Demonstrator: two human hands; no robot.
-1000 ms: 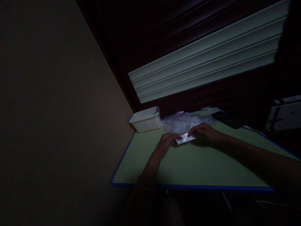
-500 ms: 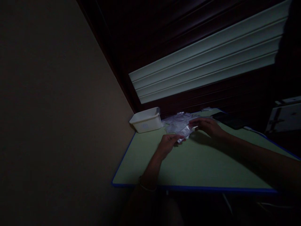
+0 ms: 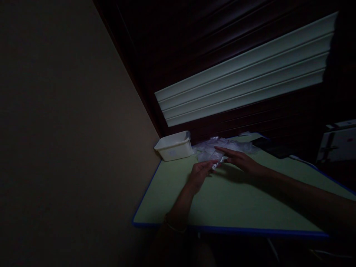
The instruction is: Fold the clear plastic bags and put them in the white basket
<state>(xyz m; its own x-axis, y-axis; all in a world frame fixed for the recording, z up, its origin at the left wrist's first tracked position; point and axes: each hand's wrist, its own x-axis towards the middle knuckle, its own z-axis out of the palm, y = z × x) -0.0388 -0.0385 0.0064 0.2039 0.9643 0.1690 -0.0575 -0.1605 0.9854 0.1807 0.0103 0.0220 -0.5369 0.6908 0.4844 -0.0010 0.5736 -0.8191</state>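
My left hand pinches a small, shiny clear plastic bag between thumb and fingers, just above the table. Coming in from the right, my right hand has its fingers stretched out and spread over the far side of this bag. Its fingertips are at or very near the plastic; the dim light hides whether they press on it. Just behind both hands lies a loose heap of clear plastic bags.
A white plastic tub stands left of the heap by the wall. The pale green table has a blue edge. A dark flat object lies at the back right, near a white cable. Dark panelling rises behind.
My right hand has shifted left toward my left hand, its fingers now straighter and spread. The bag shows as a smaller, more bunched piece. My left hand keeps its pinch.
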